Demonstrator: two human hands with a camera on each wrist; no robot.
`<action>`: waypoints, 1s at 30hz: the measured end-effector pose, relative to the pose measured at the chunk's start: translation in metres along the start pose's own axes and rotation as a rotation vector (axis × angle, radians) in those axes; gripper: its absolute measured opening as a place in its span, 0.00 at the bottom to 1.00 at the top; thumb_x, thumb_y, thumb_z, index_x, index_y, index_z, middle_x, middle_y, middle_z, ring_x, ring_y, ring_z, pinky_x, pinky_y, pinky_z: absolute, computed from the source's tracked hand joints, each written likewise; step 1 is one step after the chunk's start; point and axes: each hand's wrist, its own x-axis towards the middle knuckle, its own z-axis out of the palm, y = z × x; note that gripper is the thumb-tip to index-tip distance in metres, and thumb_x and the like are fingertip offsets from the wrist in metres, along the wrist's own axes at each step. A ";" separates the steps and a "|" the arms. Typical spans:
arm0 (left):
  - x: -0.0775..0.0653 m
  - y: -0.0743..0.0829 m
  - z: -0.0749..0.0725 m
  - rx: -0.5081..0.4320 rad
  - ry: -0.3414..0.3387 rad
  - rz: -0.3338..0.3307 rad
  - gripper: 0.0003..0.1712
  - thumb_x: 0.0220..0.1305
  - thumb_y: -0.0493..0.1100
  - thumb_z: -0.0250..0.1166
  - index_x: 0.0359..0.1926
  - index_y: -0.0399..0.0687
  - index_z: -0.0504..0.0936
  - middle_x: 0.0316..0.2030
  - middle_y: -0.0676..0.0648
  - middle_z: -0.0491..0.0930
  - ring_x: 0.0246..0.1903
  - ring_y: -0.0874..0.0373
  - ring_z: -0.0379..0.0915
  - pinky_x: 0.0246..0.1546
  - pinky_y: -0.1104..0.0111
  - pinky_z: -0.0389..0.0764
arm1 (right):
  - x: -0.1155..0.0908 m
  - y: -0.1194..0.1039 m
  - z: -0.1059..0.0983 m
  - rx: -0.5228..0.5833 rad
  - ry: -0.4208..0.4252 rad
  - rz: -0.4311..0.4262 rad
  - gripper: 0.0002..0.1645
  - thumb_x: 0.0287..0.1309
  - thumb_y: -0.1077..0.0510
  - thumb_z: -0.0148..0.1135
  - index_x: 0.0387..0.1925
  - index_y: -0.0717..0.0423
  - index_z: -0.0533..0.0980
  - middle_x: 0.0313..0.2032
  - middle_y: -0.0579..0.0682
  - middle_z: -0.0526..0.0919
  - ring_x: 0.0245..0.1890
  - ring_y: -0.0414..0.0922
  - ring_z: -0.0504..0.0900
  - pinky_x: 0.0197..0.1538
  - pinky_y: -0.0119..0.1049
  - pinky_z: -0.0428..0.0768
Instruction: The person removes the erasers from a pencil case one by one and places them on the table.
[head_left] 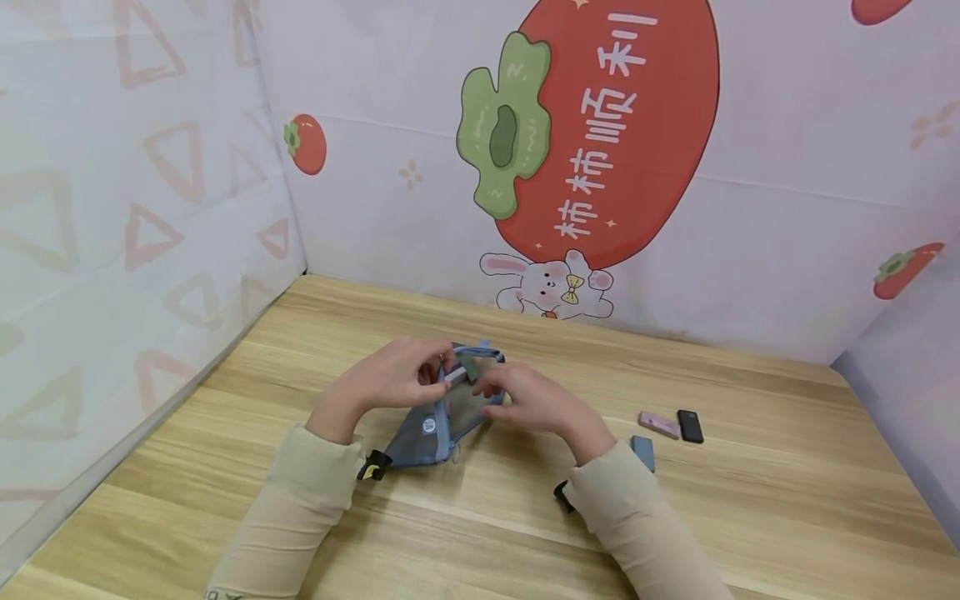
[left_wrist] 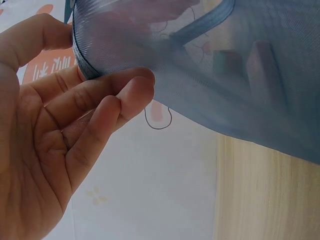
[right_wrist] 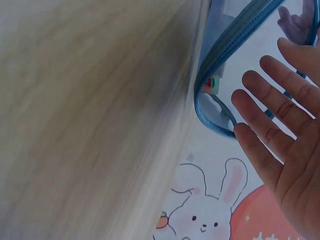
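A blue mesh zip pouch [head_left: 420,437] with a small white label stands on the table with its mouth unzipped. My left hand [head_left: 390,375] pinches the pouch's rim; in the left wrist view its fingers curl at the blue edging [left_wrist: 84,62]. At the mouth, my right hand [head_left: 536,400] is close to a small dark green block [head_left: 468,367]. The right wrist view shows straight, spread right fingers [right_wrist: 272,107] beside the zipper edge [right_wrist: 220,57], gripping nothing. Through the mesh, a greenish block [left_wrist: 227,63] and a pinkish block [left_wrist: 263,75] show blurred.
On the wooden table [head_left: 480,533], right of my right hand, lie a pink block [head_left: 659,425], a black block [head_left: 690,426] and a blue block [head_left: 642,452], the last partly behind the sleeve. Printed cloth walls [head_left: 390,225] bound the table at the back and sides.
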 end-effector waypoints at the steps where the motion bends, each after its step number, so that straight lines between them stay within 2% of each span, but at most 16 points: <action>1: 0.000 0.000 0.000 0.002 0.002 0.001 0.08 0.60 0.41 0.61 0.40 0.43 0.77 0.25 0.55 0.81 0.26 0.67 0.76 0.32 0.71 0.79 | 0.002 0.000 0.001 -0.011 -0.001 -0.004 0.16 0.61 0.59 0.65 0.50 0.60 0.81 0.45 0.54 0.84 0.46 0.48 0.81 0.53 0.45 0.81; 11: 0.000 -0.001 0.000 0.010 0.012 -0.007 0.05 0.59 0.40 0.61 0.38 0.50 0.75 0.24 0.56 0.80 0.26 0.67 0.76 0.31 0.71 0.79 | 0.020 -0.003 0.010 -0.018 -0.018 0.015 0.14 0.60 0.59 0.66 0.48 0.57 0.82 0.45 0.51 0.84 0.43 0.44 0.80 0.51 0.40 0.81; 19: -0.001 -0.001 -0.001 -0.007 0.009 0.002 0.07 0.59 0.40 0.61 0.38 0.45 0.76 0.24 0.55 0.80 0.25 0.67 0.76 0.31 0.71 0.79 | 0.033 -0.002 0.016 -0.060 -0.038 0.053 0.15 0.59 0.59 0.68 0.47 0.58 0.82 0.38 0.50 0.83 0.37 0.44 0.76 0.44 0.36 0.77; 25: -0.002 -0.002 -0.002 -0.009 0.002 -0.003 0.09 0.59 0.40 0.61 0.40 0.42 0.77 0.24 0.55 0.80 0.26 0.66 0.76 0.31 0.71 0.79 | 0.041 -0.002 0.018 -0.045 -0.071 0.035 0.13 0.59 0.58 0.69 0.46 0.57 0.82 0.33 0.50 0.81 0.31 0.40 0.73 0.35 0.32 0.73; 30: -0.003 -0.002 -0.003 -0.007 0.005 -0.013 0.09 0.60 0.41 0.60 0.41 0.44 0.77 0.24 0.55 0.81 0.26 0.66 0.76 0.32 0.71 0.79 | 0.045 -0.005 0.019 -0.047 -0.107 0.020 0.13 0.59 0.57 0.69 0.46 0.56 0.82 0.35 0.47 0.83 0.32 0.40 0.77 0.37 0.31 0.77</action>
